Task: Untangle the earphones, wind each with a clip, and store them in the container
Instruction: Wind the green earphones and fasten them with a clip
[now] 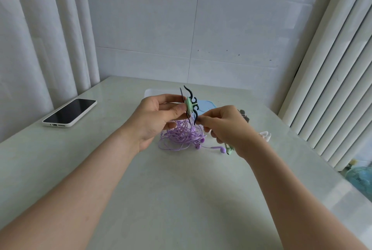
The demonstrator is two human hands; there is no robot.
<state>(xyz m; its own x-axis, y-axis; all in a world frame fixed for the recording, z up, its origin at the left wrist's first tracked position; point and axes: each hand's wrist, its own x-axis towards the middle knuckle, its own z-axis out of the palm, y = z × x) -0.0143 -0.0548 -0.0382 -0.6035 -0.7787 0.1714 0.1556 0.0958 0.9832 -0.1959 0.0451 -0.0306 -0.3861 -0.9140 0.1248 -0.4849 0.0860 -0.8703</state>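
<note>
One cable going on its clip, I think much is left.
Left hand (155,117) pinches the green clip (188,106), right hand (227,127) pinches the black cable (193,100) on it; purple earphones (181,137) lie tangled on the bench (181,189), container (151,93) behind.

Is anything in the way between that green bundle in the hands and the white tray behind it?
Nothing visible is. The left hand holds the green bundle in the air just in front of the white tray; the purple tangle lies below, nearer the person.

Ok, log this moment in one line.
step: winding | left hand: holds green clip | right hand: pinches dark cable | purple earphones: tangled on table
</note>
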